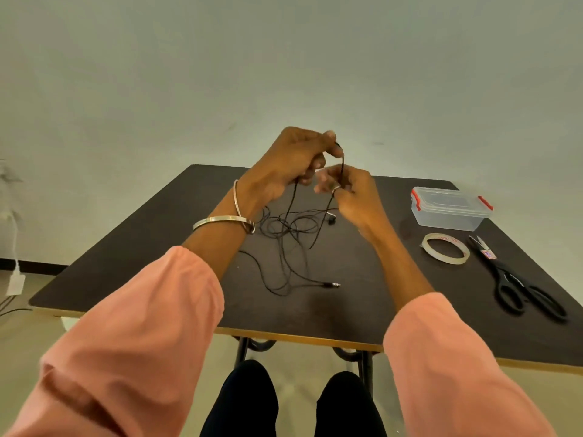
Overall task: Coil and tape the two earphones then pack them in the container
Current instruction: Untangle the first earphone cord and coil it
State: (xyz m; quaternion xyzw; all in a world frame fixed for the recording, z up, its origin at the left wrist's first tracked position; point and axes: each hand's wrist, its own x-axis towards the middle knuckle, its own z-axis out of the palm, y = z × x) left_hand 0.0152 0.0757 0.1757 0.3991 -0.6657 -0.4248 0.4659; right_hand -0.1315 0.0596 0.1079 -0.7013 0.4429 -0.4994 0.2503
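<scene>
Black earphone wires (288, 234) lie in a loose tangle on the dark table (157, 247), with a jack plug (332, 284) near the front and an earbud (331, 220) at the back. My left hand (293, 162) is raised above the table and grips one end of a wire between thumb and fingers. Just right of it, my right hand (350, 190) pinches the same wire lower down. A short loop of wire arches between the two hands. The clear container (448, 208) with red clips stands closed at the back right.
A roll of clear tape (445, 248) lies flat right of my right forearm. Black scissors (517, 279) lie beside it near the table's right edge. The table's front edge runs just above my knees.
</scene>
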